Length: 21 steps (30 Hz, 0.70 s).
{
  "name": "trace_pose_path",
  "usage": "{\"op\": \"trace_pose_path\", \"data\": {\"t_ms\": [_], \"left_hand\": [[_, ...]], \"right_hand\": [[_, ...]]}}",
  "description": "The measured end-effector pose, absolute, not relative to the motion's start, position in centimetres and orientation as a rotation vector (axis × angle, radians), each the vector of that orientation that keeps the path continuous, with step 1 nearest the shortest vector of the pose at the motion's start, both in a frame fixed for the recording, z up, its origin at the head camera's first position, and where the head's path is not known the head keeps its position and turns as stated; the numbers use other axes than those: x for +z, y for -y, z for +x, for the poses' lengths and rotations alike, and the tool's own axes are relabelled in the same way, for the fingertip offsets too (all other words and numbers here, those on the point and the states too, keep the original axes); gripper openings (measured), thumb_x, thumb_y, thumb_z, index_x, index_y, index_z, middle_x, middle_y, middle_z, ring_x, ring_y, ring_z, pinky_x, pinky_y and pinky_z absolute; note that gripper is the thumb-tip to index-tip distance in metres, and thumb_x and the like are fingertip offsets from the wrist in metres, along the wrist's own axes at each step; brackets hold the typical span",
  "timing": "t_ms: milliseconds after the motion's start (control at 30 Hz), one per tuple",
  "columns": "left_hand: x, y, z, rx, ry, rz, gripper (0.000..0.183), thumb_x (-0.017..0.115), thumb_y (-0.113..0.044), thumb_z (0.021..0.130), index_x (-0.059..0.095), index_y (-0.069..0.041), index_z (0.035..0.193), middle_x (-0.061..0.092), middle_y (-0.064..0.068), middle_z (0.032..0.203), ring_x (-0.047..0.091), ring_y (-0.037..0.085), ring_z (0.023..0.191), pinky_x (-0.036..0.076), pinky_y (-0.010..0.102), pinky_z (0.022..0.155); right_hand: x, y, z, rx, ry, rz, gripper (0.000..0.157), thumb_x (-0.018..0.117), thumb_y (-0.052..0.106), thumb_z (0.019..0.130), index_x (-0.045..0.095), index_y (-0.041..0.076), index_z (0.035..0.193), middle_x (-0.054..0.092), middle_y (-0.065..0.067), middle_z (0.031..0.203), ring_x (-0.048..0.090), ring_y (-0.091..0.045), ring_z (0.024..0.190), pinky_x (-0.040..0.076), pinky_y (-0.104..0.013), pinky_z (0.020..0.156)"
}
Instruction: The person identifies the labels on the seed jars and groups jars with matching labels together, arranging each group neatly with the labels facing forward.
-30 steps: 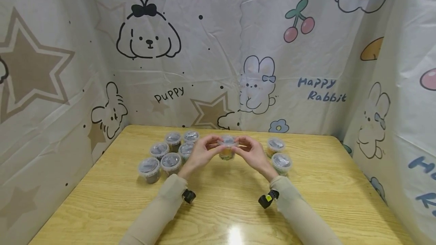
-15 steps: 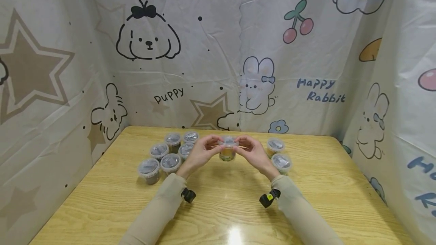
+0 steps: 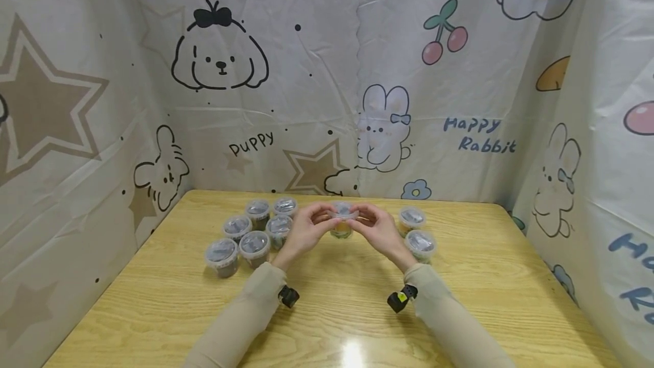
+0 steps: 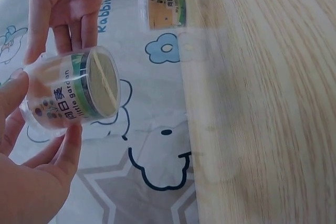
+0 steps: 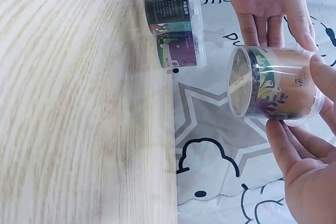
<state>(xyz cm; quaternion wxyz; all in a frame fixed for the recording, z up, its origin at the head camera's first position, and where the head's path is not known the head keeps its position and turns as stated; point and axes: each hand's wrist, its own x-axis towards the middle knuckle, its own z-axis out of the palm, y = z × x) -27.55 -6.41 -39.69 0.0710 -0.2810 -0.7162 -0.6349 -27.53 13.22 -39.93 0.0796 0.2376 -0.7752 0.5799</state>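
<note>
A clear plastic cup (image 3: 342,230) with a printed orange and green label is held between both hands in the head view, its lid (image 3: 342,209) facing up. My left hand (image 3: 306,229) grips one side near the lid, thumb in front. On the opposite side my right hand (image 3: 377,229) grips it the same way. In the left wrist view the cup (image 4: 68,93) shows "little garden" lettering and its bare underside, raised off the table. The right wrist view shows the label's other side on the cup (image 5: 275,83), with a plant drawing.
Several similar lidded cups (image 3: 221,251) stand in a group on the wooden table (image 3: 337,305) at the left. Two more stand at the right, a nearer cup (image 3: 420,244) and a farther cup (image 3: 411,218). A printed curtain (image 3: 306,101) hangs behind the table and along both sides.
Both hands keep their grip on the cup. It sits slightly higher in the head view, with less of its side showing. The left wrist has shifted a little to the right.
</note>
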Motion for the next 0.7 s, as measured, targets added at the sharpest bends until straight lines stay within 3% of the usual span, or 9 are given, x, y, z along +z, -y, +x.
{"op": "trace_pose_path", "data": {"t_ms": [167, 367, 700], "left_hand": [[-39.58, 6.32, -27.5, -1.924, 2.162, -0.843, 0.026, 0.062, -0.004, 0.085, 0.057, 0.01, 0.106, 0.059, 0.024, 0.106, 0.06, 0.033, 0.096, 0.052, 0.03, 0.075], [-39.62, 6.62, -27.57, -1.879, 2.23, -0.851, 0.032, 0.059, -0.009, 0.088, 0.055, 0.006, 0.116, 0.057, 0.02, 0.115, 0.055, 0.031, 0.105, 0.048, 0.033, 0.085], [-40.16, 6.83, -28.12, -1.917, 2.218, -0.889, 0.026, 0.06, -0.01, 0.088, 0.055, 0.004, 0.109, 0.057, 0.018, 0.113, 0.053, 0.032, 0.107, 0.046, 0.038, 0.087]], "right_hand": [[-39.88, -13.33, -27.59, 1.718, 2.308, 0.689, 0.027, 0.067, 0.012, 0.082, 0.057, -0.002, 0.104, 0.059, -0.015, 0.108, 0.057, -0.028, 0.101, 0.047, -0.036, 0.086], [-39.98, -13.74, -27.69, 1.767, 2.317, 0.695, 0.026, 0.066, 0.013, 0.084, 0.056, -0.001, 0.102, 0.059, -0.015, 0.109, 0.057, -0.028, 0.101, 0.047, -0.031, 0.086], [-40.05, -13.85, -27.8, 1.799, 2.346, 0.704, 0.028, 0.066, 0.016, 0.084, 0.056, 0.0, 0.104, 0.061, -0.013, 0.105, 0.057, -0.025, 0.1, 0.045, -0.037, 0.09]]}}
